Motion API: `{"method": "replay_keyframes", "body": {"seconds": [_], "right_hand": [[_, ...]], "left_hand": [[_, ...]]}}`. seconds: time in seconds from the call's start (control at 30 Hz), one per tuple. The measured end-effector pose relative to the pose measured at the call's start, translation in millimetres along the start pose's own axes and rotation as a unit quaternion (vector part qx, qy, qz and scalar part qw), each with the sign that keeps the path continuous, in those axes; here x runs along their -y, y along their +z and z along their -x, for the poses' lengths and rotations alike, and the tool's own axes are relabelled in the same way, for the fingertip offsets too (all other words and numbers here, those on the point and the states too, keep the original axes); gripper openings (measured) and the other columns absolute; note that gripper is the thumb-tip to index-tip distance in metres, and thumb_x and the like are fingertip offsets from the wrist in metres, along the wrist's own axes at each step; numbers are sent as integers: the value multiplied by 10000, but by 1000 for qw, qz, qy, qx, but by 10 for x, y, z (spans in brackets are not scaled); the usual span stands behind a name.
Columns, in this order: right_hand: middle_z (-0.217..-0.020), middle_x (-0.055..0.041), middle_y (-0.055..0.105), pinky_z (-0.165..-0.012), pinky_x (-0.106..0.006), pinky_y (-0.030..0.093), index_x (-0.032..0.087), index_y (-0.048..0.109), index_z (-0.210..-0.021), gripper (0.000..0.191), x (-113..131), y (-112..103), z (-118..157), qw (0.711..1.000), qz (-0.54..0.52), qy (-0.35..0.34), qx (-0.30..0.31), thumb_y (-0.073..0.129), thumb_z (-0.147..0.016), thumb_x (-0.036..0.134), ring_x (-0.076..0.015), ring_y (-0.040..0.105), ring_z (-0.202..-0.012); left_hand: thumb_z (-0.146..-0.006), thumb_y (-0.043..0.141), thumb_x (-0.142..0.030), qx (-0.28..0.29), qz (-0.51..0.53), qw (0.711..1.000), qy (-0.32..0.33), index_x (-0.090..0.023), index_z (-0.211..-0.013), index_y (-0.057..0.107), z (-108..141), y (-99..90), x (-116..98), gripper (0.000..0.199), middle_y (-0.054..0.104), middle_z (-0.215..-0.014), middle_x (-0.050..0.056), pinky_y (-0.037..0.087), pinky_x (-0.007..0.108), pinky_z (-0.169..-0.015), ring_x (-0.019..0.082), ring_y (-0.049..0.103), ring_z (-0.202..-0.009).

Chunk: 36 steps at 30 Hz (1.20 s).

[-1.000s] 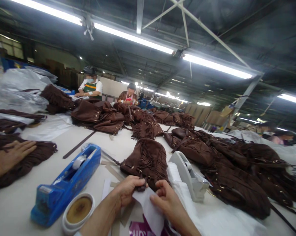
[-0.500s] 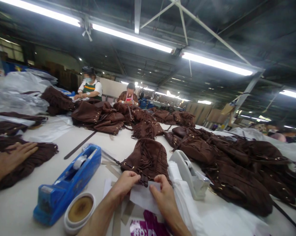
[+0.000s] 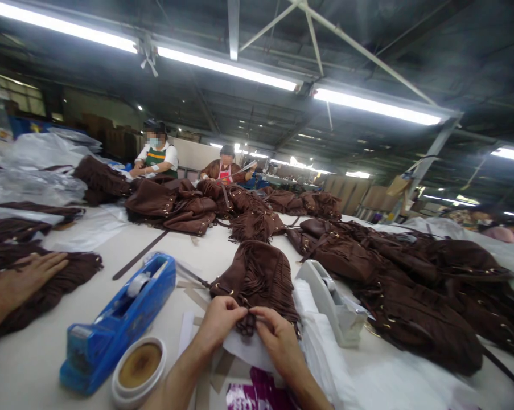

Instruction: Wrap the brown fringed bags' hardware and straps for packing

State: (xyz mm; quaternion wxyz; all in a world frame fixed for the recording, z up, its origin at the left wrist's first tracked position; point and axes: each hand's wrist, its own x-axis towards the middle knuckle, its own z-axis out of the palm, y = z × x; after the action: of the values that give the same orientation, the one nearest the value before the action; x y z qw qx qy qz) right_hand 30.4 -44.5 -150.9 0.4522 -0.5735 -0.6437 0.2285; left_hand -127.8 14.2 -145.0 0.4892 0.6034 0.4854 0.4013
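A brown fringed bag (image 3: pixel 260 270) lies on the white table in front of me. At its near edge, my left hand (image 3: pixel 223 322) and my right hand (image 3: pixel 274 336) meet with fingertips pinched just above a dark tassel or knotted cord (image 3: pixel 245 324). Both hands appear closed on the bag's cord, though the fingertips hide the exact spot. Under the hands lies a sheet of white paper (image 3: pixel 243 346), partly covered by my right hand. Below it is a purple and white printed package (image 3: pixel 257 393).
A blue tape dispenser (image 3: pixel 120 322) and a round tub (image 3: pixel 139 364) stand at left, a grey dispenser (image 3: pixel 333 304) at right. Brown bags (image 3: pixel 410 313) are piled right and behind. Another person's hand (image 3: pixel 35 279) rests on brown material at far left. Two people work across the table.
My right hand has moved up and left from the paper's edge, and my fingertips now meet at the cord. Across the table, one person has raised a hand with something thin.
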Motion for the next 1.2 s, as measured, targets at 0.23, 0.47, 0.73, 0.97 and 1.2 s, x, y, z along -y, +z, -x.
{"method": "replay_keyframes", "body": {"seconds": [0.23,0.47,0.73,0.97,1.2], "right_hand": [[-787,-26,709,-691,-302,451,195,700,-881,234,-11,23,-56,996,9,70,-59,538,-721,249,-214,610,-709],[-591,7,619,-589,-295,433,193,662,-849,211,-95,88,-102,989,49,94,-107,522,-704,253,-203,581,-578],[-1006,-78,733,-896,-339,478,196,697,-1162,456,-125,155,-105,996,52,-3,-68,444,-784,159,-231,664,-948],[-849,-74,708,-782,-327,482,219,761,-998,372,-181,96,-107,997,57,-47,-24,433,-827,179,-228,658,-825],[-796,-64,711,-769,-328,476,217,769,-841,328,-176,97,-115,999,19,-13,-26,445,-798,189,-231,658,-800]], "left_hand": [[-730,568,-107,-45,-172,974,140,-205,-641,537,169,118,-100,136,585,-745,27,327,294,-705,199,523,-751],[-748,537,-53,-55,-193,974,104,-199,-690,548,21,95,-61,158,629,-767,43,370,286,-754,206,578,-795],[-768,496,-50,-52,-155,985,62,-183,-655,641,-94,86,32,228,669,-733,55,382,287,-781,208,607,-804],[-723,491,-106,-30,-29,999,27,-140,-726,720,-217,30,133,231,739,-794,64,459,285,-780,209,649,-804],[-567,669,-147,-32,19,999,18,-119,-849,715,-139,49,86,287,721,-825,59,459,297,-753,225,628,-803]]}}
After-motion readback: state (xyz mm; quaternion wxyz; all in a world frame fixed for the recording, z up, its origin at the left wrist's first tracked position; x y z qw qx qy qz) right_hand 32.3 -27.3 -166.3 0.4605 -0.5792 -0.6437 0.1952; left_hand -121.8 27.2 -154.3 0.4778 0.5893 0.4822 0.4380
